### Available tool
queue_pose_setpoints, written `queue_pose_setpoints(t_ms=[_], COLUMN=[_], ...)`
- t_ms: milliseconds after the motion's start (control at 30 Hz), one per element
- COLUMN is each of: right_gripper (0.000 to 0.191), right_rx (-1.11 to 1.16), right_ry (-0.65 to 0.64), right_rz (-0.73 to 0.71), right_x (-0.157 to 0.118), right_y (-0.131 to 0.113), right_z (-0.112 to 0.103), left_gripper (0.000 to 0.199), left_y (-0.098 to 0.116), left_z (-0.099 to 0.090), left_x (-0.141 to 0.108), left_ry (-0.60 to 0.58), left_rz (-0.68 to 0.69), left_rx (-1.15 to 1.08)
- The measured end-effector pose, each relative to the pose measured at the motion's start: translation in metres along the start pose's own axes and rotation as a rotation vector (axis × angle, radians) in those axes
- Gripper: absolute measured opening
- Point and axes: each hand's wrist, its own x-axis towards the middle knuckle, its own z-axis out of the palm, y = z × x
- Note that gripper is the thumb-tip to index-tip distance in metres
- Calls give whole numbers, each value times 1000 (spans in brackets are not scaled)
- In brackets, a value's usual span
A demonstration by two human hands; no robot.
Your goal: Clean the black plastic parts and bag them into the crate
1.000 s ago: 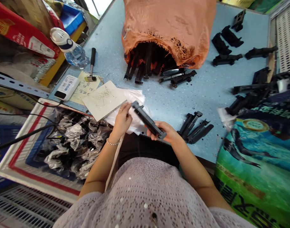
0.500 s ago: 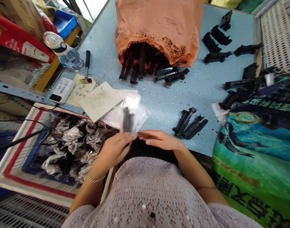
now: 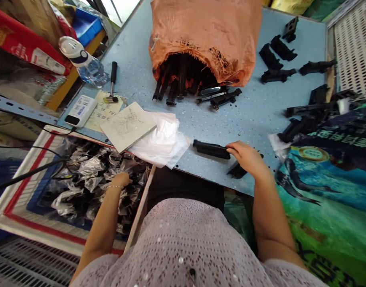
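Note:
My right hand (image 3: 245, 157) pinches the right end of a long black plastic part (image 3: 211, 149), which lies nearly level over the table's front edge area. Just under that hand is another black part (image 3: 238, 170), partly covered by it. My left hand (image 3: 119, 180) reaches down into the crate among black parts in clear plastic bags (image 3: 93, 175); its fingers are hidden. A stack of thin white plastic bags (image 3: 167, 139) lies on the table between the hands, partly under a square board (image 3: 129, 125).
An orange woven sack (image 3: 203, 32) spills black parts at the back. A hammer (image 3: 113, 77), a water bottle (image 3: 91, 69) and a white device (image 3: 81, 111) stand at left. The white crate (image 3: 18, 191) adjoins the table. More black parts (image 3: 278, 75) and a green-blue bag (image 3: 326, 191) are at right.
My hands were together at the bags' edge with a blurred dark part. Now the left is down in the crate and the right has moved rightward, holding a black part.

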Motion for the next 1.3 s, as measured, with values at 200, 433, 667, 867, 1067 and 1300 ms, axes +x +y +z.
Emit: queue_pose_setpoints(t_ms=[200, 433, 667, 867, 1067, 1300], right_gripper=[37, 26, 38, 31, 35, 26], right_rx=[188, 411, 1641, 1642, 1546, 1314], right_ry=[47, -67, -203, -256, -291, -492], right_rz=[89, 168, 344, 493, 316, 299], right_x=[13, 23, 85, 134, 92, 75], right_y=[-38, -43, -112, -147, -121, -115], right_z=[40, 41, 68, 98, 83, 93], left_gripper=[34, 8, 18, 20, 54, 52], left_y=[113, 184, 152, 154, 135, 138], left_z=[-34, -1, -13, -19, -24, -29], left_x=[56, 144, 133, 118, 126, 105], left_ry=[51, 298, 171, 321, 256, 349], left_rz=[149, 55, -79, 99, 213, 266], left_rx=[-187, -273, -816, -591, -278, -355])
